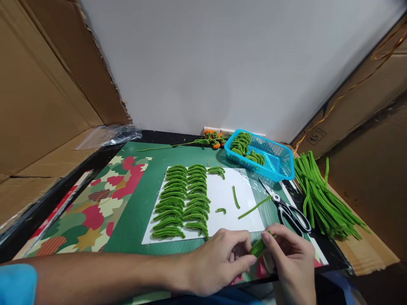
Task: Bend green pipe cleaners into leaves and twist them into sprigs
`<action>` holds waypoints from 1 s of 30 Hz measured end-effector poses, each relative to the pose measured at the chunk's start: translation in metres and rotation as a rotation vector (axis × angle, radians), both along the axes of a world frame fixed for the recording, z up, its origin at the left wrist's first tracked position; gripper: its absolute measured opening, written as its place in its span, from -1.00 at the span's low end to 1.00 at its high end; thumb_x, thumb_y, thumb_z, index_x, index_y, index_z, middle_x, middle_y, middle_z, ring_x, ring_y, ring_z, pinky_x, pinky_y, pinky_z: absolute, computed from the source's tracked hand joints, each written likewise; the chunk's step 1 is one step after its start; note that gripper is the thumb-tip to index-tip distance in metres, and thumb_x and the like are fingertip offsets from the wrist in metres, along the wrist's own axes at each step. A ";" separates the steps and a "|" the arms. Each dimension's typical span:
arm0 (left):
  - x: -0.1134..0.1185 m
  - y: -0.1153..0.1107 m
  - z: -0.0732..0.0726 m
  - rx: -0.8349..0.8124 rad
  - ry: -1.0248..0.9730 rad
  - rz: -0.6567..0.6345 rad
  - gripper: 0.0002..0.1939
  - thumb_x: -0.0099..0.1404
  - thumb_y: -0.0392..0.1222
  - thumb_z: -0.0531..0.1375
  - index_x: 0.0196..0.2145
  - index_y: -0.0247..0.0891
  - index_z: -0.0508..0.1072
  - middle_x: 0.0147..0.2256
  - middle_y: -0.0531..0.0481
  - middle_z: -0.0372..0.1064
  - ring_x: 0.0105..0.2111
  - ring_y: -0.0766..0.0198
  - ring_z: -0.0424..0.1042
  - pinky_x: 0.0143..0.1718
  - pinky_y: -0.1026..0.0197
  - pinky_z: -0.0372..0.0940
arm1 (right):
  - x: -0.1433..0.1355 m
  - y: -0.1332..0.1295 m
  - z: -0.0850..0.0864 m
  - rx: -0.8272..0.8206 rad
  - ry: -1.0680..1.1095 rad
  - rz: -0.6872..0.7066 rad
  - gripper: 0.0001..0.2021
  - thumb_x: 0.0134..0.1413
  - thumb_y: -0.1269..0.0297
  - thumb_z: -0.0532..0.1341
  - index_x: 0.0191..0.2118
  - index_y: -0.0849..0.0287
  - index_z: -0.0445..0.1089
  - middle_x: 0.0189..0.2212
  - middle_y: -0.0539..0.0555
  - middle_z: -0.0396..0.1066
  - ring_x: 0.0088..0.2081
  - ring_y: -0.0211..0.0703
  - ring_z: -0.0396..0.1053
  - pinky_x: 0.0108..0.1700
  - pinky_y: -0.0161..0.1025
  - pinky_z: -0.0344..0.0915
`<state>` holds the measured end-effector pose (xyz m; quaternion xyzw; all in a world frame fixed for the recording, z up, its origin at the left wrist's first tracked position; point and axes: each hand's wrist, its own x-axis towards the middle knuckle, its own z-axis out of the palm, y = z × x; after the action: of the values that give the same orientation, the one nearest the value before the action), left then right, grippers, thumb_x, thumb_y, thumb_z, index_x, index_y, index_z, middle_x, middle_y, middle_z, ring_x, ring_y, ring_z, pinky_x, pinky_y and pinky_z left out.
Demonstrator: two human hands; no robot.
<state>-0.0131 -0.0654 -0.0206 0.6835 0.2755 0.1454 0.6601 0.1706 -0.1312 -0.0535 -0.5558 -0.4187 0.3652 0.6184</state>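
My left hand [219,259] and my right hand [291,259] meet at the near edge of the table. Between them they pinch a short green pipe cleaner piece [258,248], made of several strands side by side; the fingers cover its ends. Just beyond lies a white sheet [225,192] with two columns of curved green pipe cleaner pieces [173,199] and a small group at the top of a third. Loose on its right side are a short strip [235,197], a tiny bent bit [220,210] and a longer stem [254,207]. Black-handled scissors [288,212] rest right of the sheet, blades partly apart.
A blue basket [259,166] at the back right holds several looped green pieces. To its right lies a thick bundle of green pipe cleaners [327,201]. An orange-flowered stem [213,139] lies by the wall. Cardboard [41,76] stands on both sides; a plastic bag [110,136] sits back left.
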 end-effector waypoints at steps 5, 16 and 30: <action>0.002 0.003 0.001 -0.115 -0.025 -0.018 -0.70 0.45 0.07 0.21 -0.19 -0.23 0.34 -0.57 0.20 0.20 -0.63 0.41 0.19 -0.59 0.37 0.01 | 0.008 -0.002 0.005 -0.043 -0.051 -0.025 -0.72 0.14 0.06 0.44 -0.38 0.17 0.50 -0.60 -0.04 0.33 -0.61 -0.28 0.25 -0.60 -0.39 0.21; 0.003 0.001 -0.011 -0.337 -0.152 0.114 -0.59 0.45 0.20 0.22 -0.22 -0.17 0.20 -0.54 0.21 0.32 -0.76 0.53 0.09 -0.76 0.46 -0.05 | -0.011 0.018 0.001 0.063 0.362 0.005 -0.58 0.16 -0.14 0.39 -0.16 0.12 0.41 -0.48 -0.09 0.27 -0.62 -0.37 0.13 -0.64 -0.43 0.12; 0.006 -0.003 -0.008 -0.381 -0.258 0.182 -0.59 0.42 0.12 0.30 -0.25 -0.24 0.26 -0.40 0.05 0.48 -0.77 0.58 0.22 -0.78 0.52 0.03 | -0.016 0.016 -0.005 0.051 0.329 0.092 -0.83 0.18 0.17 0.45 -0.18 0.14 0.63 -0.50 -0.08 0.32 -0.65 -0.43 0.12 -0.65 -0.42 0.09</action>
<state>-0.0073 -0.0679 -0.0284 0.4949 0.2718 0.2360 0.7909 0.1550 -0.1153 -0.0589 -0.4531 -0.3458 0.4684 0.6751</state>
